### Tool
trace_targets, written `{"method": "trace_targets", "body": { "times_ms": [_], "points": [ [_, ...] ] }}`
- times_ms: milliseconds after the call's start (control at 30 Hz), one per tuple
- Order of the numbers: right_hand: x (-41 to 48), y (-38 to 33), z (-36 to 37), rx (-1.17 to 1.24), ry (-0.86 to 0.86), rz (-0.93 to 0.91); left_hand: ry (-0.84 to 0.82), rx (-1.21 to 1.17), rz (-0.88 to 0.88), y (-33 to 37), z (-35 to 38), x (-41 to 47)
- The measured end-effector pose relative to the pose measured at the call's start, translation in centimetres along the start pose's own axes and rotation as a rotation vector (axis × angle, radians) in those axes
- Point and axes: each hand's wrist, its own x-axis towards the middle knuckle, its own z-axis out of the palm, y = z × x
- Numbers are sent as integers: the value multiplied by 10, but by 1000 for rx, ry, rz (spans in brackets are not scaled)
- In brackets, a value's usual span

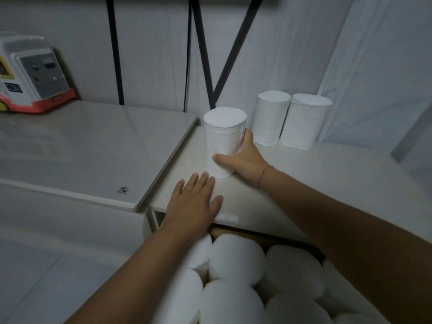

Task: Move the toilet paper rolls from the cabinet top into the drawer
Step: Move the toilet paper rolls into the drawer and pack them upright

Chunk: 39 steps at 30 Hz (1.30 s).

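Note:
Three white toilet paper rolls stand upright on the pale cabinet top (327, 174). My right hand (243, 160) is wrapped around the nearest roll (223, 139), thumb in front, fingers behind it. Two more rolls (271, 120) (304, 123) stand side by side at the back near the wall. My left hand (194, 204) lies flat, fingers apart, on the cabinet top's front edge just below the held roll, holding nothing. Below, the open drawer (313, 251) holds several white rolls (236, 258) standing on end, packed close.
A lower grey appliance lid (93, 148) adjoins the cabinet on the left. A white and red toy vehicle (30, 73) sits at its back left. Black metal struts (203, 54) run up the wall behind the rolls. A white curtain (385, 66) hangs at the right.

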Motion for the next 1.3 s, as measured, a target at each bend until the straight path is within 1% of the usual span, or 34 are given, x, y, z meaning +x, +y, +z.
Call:
{"method": "trace_targets", "body": {
  "times_ms": [200, 333, 467, 633, 833, 967, 1033, 1100, 1200, 1300],
  "points": [
    [-73, 9, -58, 30, -56, 45, 2, -71, 44, 29, 6, -32],
    [-120, 12, -92, 31, -45, 70, -16, -213, 156, 69, 14, -55],
    [-164, 12, -124, 14, -5, 90, -38, -346, 232, 108, 20, -76],
    [-220, 12, -158, 39, 40, 139, -20, -540, 305, 150, 29, -94],
    [-269, 14, -175, 39, 71, 181, -33, -804, 333, 192, 31, -106],
    [-293, 23, -180, -15, 94, 189, -88, -860, 367, 205, 35, -114],
    [-301, 29, -181, -35, 108, 189, -116, -880, 352, 211, 40, -118],
    [-305, 32, -183, -31, 115, 177, -105, -882, 317, 215, 45, -120],
    [-306, 28, -193, 25, 117, 143, -104, -828, 336, 217, 49, -118],
    [-301, 18, -202, 6, 123, 104, -99, -808, 341, 221, 47, -114]
  ]
}}
